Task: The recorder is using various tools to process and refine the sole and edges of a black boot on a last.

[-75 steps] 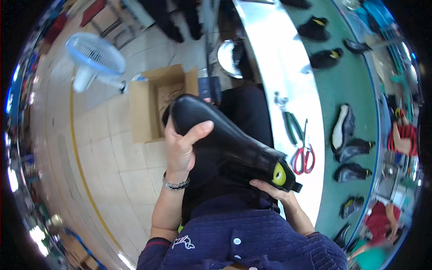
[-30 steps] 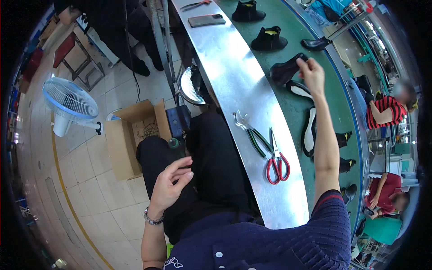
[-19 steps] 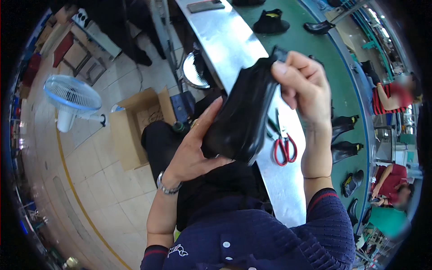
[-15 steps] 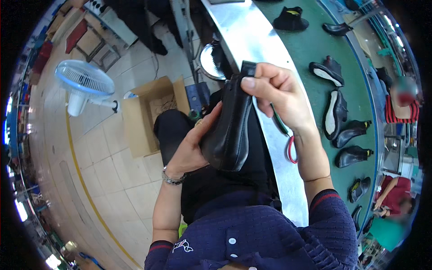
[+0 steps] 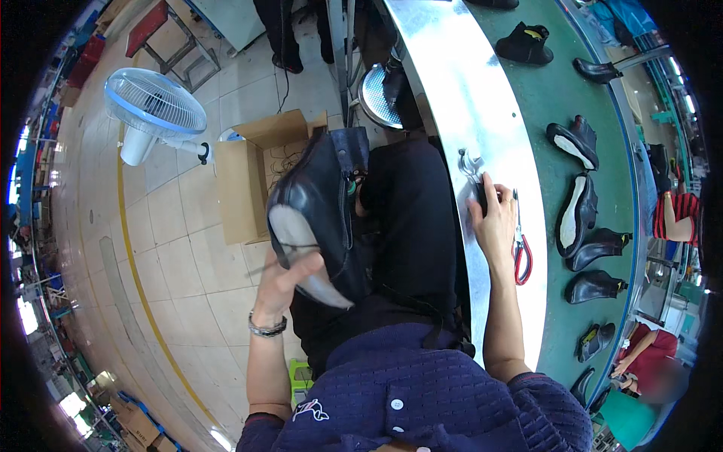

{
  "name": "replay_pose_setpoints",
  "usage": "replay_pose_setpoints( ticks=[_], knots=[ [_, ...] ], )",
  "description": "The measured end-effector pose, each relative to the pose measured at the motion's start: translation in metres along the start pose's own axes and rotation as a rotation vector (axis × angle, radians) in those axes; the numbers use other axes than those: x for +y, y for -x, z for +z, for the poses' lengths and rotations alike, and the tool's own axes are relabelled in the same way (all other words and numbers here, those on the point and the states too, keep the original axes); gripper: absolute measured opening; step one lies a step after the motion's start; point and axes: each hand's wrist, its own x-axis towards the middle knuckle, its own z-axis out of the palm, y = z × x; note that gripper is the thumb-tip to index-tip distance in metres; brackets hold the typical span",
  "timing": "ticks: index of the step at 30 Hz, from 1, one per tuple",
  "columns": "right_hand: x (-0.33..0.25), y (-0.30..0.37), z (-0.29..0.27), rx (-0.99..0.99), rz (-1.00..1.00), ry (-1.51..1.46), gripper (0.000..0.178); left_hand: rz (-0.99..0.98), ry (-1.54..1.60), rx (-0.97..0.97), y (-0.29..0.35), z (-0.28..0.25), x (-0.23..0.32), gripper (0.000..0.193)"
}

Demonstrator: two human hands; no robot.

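My left hand (image 5: pixel 285 285) grips a black leather ankle boot (image 5: pixel 320 200) by its pale, unfinished-looking sole (image 5: pixel 294 230). The boot is tilted above my left thigh, with its shaft upward and the sole toward the left. Over the shiny metal bench, my right hand (image 5: pixel 497 226) reaches down with thumb and fingers closed around the dark part of a metal tool (image 5: pixel 471 166); its exact kind is unclear. Right beside that hand lies a pair of red-handled pliers (image 5: pixel 521 260), partly covered by the fingers.
An open cardboard box (image 5: pixel 241 188) stands on the tiled floor, near a blue-and-white fan (image 5: pixel 154 105). Several black boots (image 5: pixel 595 287) rest on the green conveyor belt (image 5: pixel 527 98) beyond the metal bench (image 5: pixel 444 68). A round lamp (image 5: pixel 379 96) is beside the bench. Other people are at the far right.
My right hand has left the boot's top and moved down onto the bench at the tool. My left hand has turned the boot leftward, bringing its pale sole into view.
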Motion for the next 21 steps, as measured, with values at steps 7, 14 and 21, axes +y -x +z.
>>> replay_pose_setpoints(
  ticks=[7,14,21],
  knots=[
    [0.013,-0.011,-0.006,-0.183,0.194,-0.555,0.050,0.038,-0.184,-0.099,-0.025,0.042,0.036,0.054],
    [-0.067,0.007,-0.089,-0.762,0.181,-1.372,0.067,0.138,-0.450,-0.062,-0.047,0.046,0.013,0.065],
    [-0.132,-0.013,-0.120,-1.258,0.140,-1.367,0.065,0.207,0.159,-0.196,-0.065,0.027,0.016,0.060]
  ],
)
